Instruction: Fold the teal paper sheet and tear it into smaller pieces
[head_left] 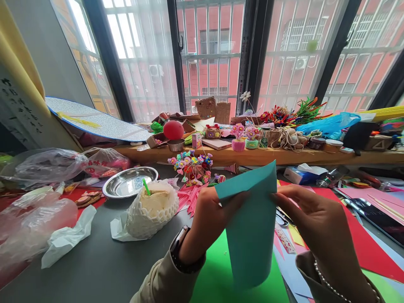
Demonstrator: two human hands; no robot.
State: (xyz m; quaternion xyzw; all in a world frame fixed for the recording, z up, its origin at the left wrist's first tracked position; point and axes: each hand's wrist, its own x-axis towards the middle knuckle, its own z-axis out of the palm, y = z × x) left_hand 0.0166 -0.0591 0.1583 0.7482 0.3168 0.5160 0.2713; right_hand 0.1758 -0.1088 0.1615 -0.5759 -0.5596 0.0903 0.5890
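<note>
A sheet of teal paper (pixel 251 235) is held up in front of me, bent over so that its lower part curves like a loop. My left hand (pixel 214 219) grips its left side near the top, thumb pressed along the paper. At the right edge, my right hand (pixel 315 214) pinches the sheet between thumb and fingers. Beneath it a bright green sheet (pixel 211 277) lies on the grey table. A watch sits on the left wrist and a beaded bracelet on the right.
Left of my hands stand a coconut in foam netting (pixel 154 206) with a green straw and a metal plate (pixel 131 182). Plastic bags (pixel 41 227) fill the far left. Coloured sheets (pixel 356 235) and a phone (pixel 375 216) lie right. Craft flowers (pixel 192 166) stand before the cluttered sill.
</note>
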